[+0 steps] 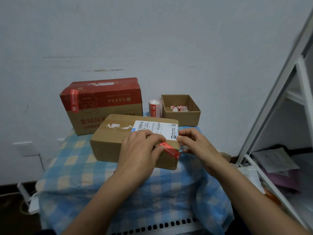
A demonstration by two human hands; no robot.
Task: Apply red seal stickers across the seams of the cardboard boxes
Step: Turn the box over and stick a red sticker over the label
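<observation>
A plain brown cardboard box (108,143) with a white shipping label (157,128) lies in the middle of the checked cloth. A red seal sticker (171,150) runs over its near right top edge and down the front face. My left hand (142,148) lies flat on the box, fingertips pressing the sticker's upper end. My right hand (196,145) is at the box's right corner, thumb and forefinger pinched at the label's edge; I cannot tell whether they hold anything. Behind stands a larger red-and-brown box (105,102) with a red sticker (74,100) on its left corner.
A roll of stickers (155,107) stands upright behind the plain box, beside a small open cardboard tray (183,116) holding torn sticker scraps. The blue checked cloth (71,167) covers a small table. A white shelf frame (271,116) stands at the right, close to my right arm.
</observation>
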